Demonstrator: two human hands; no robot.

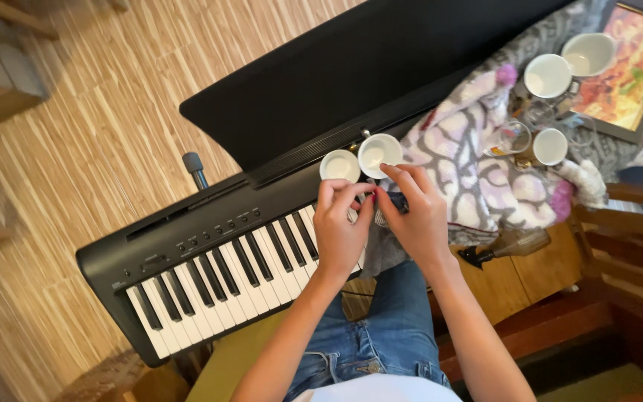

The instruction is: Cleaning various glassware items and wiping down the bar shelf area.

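Observation:
My left hand and my right hand meet over the right end of a black electronic keyboard. Together the fingertips pinch a small dark object with a bit of red at the left fingertips; what it is cannot be made out. A grey cloth hangs below my right hand. Just beyond the fingers, two small white cups stand on the keyboard's top edge.
A black music rest rises behind the keys. To the right, a patterned blanket carries white cups, a glass and a framed picture. A spray bottle lies on a wooden bench. Wood floor at left.

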